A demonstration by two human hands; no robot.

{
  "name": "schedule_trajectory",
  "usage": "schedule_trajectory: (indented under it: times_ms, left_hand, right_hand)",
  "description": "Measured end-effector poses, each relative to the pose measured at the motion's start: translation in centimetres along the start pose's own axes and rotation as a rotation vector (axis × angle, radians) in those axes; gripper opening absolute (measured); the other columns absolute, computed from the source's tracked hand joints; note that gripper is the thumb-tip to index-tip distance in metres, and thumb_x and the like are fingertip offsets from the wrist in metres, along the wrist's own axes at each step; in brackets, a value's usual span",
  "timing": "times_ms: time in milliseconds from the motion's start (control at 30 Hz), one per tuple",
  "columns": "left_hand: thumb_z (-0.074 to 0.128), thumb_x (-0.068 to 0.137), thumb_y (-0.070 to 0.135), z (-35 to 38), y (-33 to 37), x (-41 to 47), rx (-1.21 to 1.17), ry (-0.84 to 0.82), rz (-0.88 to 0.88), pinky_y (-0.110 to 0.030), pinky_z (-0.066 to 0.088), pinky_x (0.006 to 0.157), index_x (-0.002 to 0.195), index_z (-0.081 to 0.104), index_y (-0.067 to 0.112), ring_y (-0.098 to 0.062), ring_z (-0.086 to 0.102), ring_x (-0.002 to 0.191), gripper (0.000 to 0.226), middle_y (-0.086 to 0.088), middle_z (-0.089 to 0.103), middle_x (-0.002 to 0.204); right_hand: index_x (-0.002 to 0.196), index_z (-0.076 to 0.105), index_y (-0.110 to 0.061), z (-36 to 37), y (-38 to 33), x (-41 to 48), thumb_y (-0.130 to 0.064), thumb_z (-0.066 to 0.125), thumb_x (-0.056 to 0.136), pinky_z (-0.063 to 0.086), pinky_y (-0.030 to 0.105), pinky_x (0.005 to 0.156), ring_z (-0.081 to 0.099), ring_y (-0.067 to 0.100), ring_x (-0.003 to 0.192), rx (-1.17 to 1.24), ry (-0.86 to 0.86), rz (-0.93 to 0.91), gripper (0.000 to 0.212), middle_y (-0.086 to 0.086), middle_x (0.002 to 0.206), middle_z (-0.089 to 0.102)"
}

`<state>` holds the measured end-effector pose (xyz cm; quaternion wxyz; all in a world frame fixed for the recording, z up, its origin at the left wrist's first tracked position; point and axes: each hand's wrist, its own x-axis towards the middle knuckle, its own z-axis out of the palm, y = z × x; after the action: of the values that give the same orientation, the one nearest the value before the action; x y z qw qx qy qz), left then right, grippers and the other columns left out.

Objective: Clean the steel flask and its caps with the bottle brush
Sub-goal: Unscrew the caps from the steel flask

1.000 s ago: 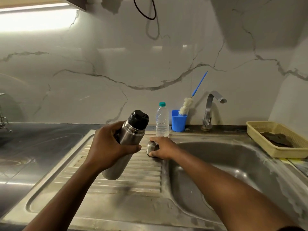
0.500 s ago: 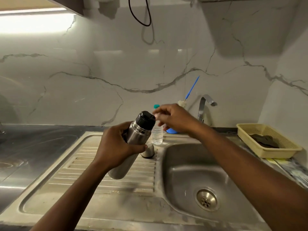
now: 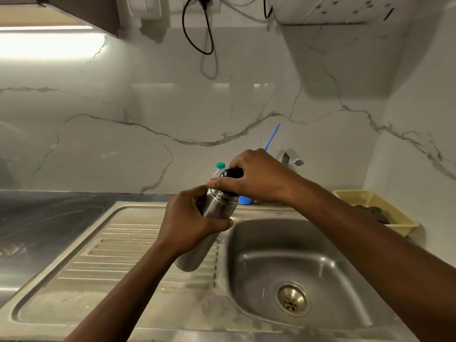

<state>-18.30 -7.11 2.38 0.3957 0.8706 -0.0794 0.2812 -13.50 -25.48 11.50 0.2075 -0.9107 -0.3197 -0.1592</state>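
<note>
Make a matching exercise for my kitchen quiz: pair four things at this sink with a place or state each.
Things: 1 steel flask; 2 black cap; 3 bottle brush; 4 yellow basket.
States: A on the counter right of the sink; B held by the left hand; C handle rising behind the right hand; D gripped by the right hand.
Pairs: 1-B; 2-D; 3-C; 4-A.

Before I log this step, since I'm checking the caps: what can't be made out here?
Head view:
- Black cap: mostly under the right hand; tight or loosened, unclear.
- Bottle brush: head hidden behind that hand; only its blue handle shows.
- Flask middle: covered by the left hand.
- Dark item in yellow basket: too dim.
</note>
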Motion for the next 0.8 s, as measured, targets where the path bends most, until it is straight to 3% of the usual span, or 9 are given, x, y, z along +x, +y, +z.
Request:
schedule_trajectory:
  times_ms: [67, 167, 233, 400, 467, 533, 600, 667, 800]
  left_hand:
    - [0.1, 0.057, 0.038, -0.2, 0.1, 0.1, -0.029, -0.036, 0.003, -0.015, 0.05, 0.062, 0.106, 0.075, 0.035, -0.006, 0.07, 0.075, 0.055, 0.014, 0.076, 0.084]
    - [0.101, 0.059, 0.029, -0.4, 0.1, 0.1, -0.097, -0.08, 0.011, -0.015, 0.054, 0.063, 0.099, 0.075, 0.038, -0.007, 0.073, 0.078, 0.049, 0.018, 0.077, 0.086]
    - [0.101, 0.058, 0.027, -0.4, 0.0, 0.0, -0.105, -0.08, 0.018, -0.015, 0.054, 0.062, 0.096, 0.075, 0.038, -0.008, 0.073, 0.076, 0.047, 0.019, 0.076, 0.084]
    - [0.102, 0.057, 0.029, -0.3, -0.4, -0.1, -0.091, -0.07, 0.006, -0.019, 0.057, 0.063, 0.097, 0.076, 0.034, -0.01, 0.072, 0.074, 0.048, 0.014, 0.077, 0.082]
    - [0.101, 0.058, 0.03, -0.3, -0.4, 0.0, -0.098, -0.067, 0.014, -0.015, 0.055, 0.063, 0.096, 0.075, 0.037, -0.008, 0.072, 0.076, 0.047, 0.015, 0.076, 0.082]
    - [0.1, 0.06, 0.032, -0.2, -0.2, 0.0, -0.094, -0.065, 0.018, -0.011, 0.052, 0.064, 0.102, 0.073, 0.04, -0.003, 0.071, 0.081, 0.051, 0.017, 0.076, 0.086]
    - [0.101, 0.06, 0.031, 0.0, 0.1, 0.0, -0.11, -0.055, 0.007, -0.008, 0.05, 0.063, 0.11, 0.074, 0.037, -0.001, 0.071, 0.081, 0.057, 0.018, 0.076, 0.091]
    - [0.101, 0.06, 0.032, 0.1, 0.2, 0.1, -0.126, -0.056, -0.006, -0.007, 0.049, 0.062, 0.114, 0.075, 0.033, -0.001, 0.071, 0.08, 0.06, 0.018, 0.076, 0.092]
    - [0.101, 0.061, 0.029, 0.4, 0.1, 0.0, -0.194, -0.063, -0.012, -0.021, 0.06, 0.07, 0.112, 0.076, 0.034, -0.007, 0.074, 0.083, 0.056, 0.016, 0.079, 0.093]
  right_hand:
    - [0.079, 0.074, -0.014, -0.5, 0.1, -0.4, -0.077, 0.068, 0.079, 0.053, 0.047, 0.067, 0.063, 0.02, 0.068, 0.035, -0.019, -0.053, 0.063, 0.003, 0.069, 0.068]
    - [0.112, 0.077, -0.025, -1.5, 0.3, -0.8, -0.06, 0.077, 0.084, 0.058, 0.035, 0.084, 0.067, 0.006, 0.09, 0.105, -0.123, -0.149, 0.044, -0.011, 0.099, 0.076]
    - [0.125, 0.072, -0.029, -2.1, 0.7, -0.7, -0.048, 0.08, 0.087, 0.057, 0.031, 0.092, 0.067, 0.003, 0.104, 0.106, -0.197, -0.209, 0.044, -0.014, 0.115, 0.073]
    - [0.132, 0.068, -0.031, -2.4, 1.7, 0.2, -0.015, 0.084, 0.083, 0.056, 0.033, 0.098, 0.063, 0.007, 0.117, 0.197, -0.353, -0.298, 0.054, -0.013, 0.125, 0.067]
    - [0.14, 0.06, -0.037, -2.4, 1.4, 0.3, -0.029, 0.085, 0.084, 0.053, 0.027, 0.098, 0.061, 0.007, 0.119, 0.176, -0.34, -0.26, 0.062, -0.013, 0.133, 0.065]
    - [0.141, 0.058, -0.037, -2.3, 0.7, 0.4, -0.057, 0.077, 0.087, 0.047, 0.023, 0.088, 0.061, 0.004, 0.11, 0.082, -0.3, -0.162, 0.061, -0.012, 0.133, 0.065]
    - [0.122, 0.07, -0.028, -2.1, 0.0, 0.7, -0.072, 0.066, 0.087, 0.042, 0.023, 0.072, 0.061, 0.005, 0.089, -0.057, -0.226, -0.105, 0.057, -0.011, 0.111, 0.07]
    - [0.104, 0.074, -0.021, -2.1, -0.5, 1.0, -0.071, 0.065, 0.088, 0.038, 0.022, 0.062, 0.059, 0.007, 0.077, -0.128, -0.185, -0.121, 0.054, -0.01, 0.09, 0.067]
    - [0.109, 0.076, -0.026, -3.5, -1.1, 1.5, -0.062, 0.071, 0.089, 0.044, 0.021, 0.07, 0.064, 0.004, 0.084, -0.108, -0.295, -0.2, 0.041, -0.014, 0.094, 0.07]
